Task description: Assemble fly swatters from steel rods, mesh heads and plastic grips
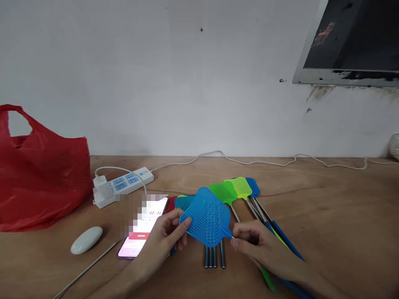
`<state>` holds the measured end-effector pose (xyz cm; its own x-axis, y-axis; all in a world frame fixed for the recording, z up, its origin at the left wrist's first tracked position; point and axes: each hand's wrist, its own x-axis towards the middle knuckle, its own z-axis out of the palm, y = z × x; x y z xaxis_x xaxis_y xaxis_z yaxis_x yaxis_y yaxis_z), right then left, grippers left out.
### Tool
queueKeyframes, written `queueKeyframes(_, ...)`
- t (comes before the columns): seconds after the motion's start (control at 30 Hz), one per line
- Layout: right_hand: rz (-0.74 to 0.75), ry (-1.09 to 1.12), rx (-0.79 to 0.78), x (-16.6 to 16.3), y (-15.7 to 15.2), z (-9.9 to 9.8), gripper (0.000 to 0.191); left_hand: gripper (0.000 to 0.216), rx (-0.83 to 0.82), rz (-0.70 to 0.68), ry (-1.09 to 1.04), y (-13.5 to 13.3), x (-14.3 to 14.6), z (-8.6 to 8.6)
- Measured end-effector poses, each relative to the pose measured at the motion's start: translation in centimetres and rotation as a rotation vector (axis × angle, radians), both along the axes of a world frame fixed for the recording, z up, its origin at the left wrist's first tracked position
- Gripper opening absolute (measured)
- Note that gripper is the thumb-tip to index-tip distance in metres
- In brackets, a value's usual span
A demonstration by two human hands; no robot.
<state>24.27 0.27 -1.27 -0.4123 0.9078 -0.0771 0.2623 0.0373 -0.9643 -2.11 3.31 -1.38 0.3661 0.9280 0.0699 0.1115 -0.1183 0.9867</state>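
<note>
A blue fly swatter head [208,216] is held up above the table between both hands. My left hand [166,230] pinches its left corner, thumb on the near face. At the other side, my right hand [254,241] grips the thin metal rod by its neck, and most of that rod is hidden. Behind it lie a green swatter [223,193], a yellow-green swatter [240,187] and another blue swatter [254,187]. Teal [183,202] and red [171,204] heads show partly at the left. Several metal rods [210,258] poke out below the held head.
A lit phone [149,224] lies left of the swatters, with a white mouse [86,240] farther left. Behind them is a power strip [124,182] with a plugged-in charger; its cable [258,161] runs along the wall. A red plastic bag [46,178] stands at the far left.
</note>
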Motion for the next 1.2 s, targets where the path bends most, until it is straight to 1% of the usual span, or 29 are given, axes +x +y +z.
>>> queueKeyframes(0.17, 0.025, 0.030, 0.006, -0.4, -0.2, 0.2, 0.049, 0.042, -0.007, -0.016, -0.026, 0.1, -0.1, 0.1)
queueKeyframes(0.27, 0.028, 0.047, -0.036, -0.7, -0.2, 0.0, 0.050, 0.040, -0.039, -0.028, -0.067, 0.4, -0.2, 0.0)
queueKeyframes(0.4, 0.036, 0.069, -0.088, -1.0, 0.0, -0.4, 0.051, 0.038, -0.057, 0.009, -0.157, 0.6, -0.2, -0.3)
queueKeyframes(0.53, 0.052, 0.108, -0.108, -1.1, 0.1, -0.2, 0.050, 0.038, -0.051, 0.041, -0.214, 0.6, 0.0, -0.3)
queueKeyframes(0.67, 0.050, 0.100, -0.075, -1.2, -0.1, 0.2, 0.049, 0.038, -0.086, 0.036, -0.247, 0.6, 0.2, -0.5)
queueKeyframes(0.83, 0.028, 0.097, -0.055, -1.5, -0.2, -0.1, 0.050, 0.039, -0.147, 0.059, -0.305, 0.7, 0.4, -0.6)
queueKeyframes(0.9, -0.001, 0.091, -0.010, -1.7, -0.3, -0.2, 0.049, 0.040, -0.197, 0.074, -0.328, 0.7, 0.5, -0.5)
queueKeyframes(1.0, -0.047, 0.066, 0.104, -1.8, -0.3, -0.2, 0.049, 0.041, -0.256, 0.109, -0.362, 0.5, 0.5, -0.2)
queueKeyframes(1.03, -0.048, 0.067, 0.108, -1.8, -0.3, -0.2, 0.049, 0.041, -0.263, 0.123, -0.373, 0.5, 0.6, 0.0)
queueKeyframes(1.2, 0.006, 0.119, -0.067, -1.6, -0.3, -0.2, 0.047, 0.041, -0.274, 0.136, -0.386, 0.3, 0.8, 0.3)
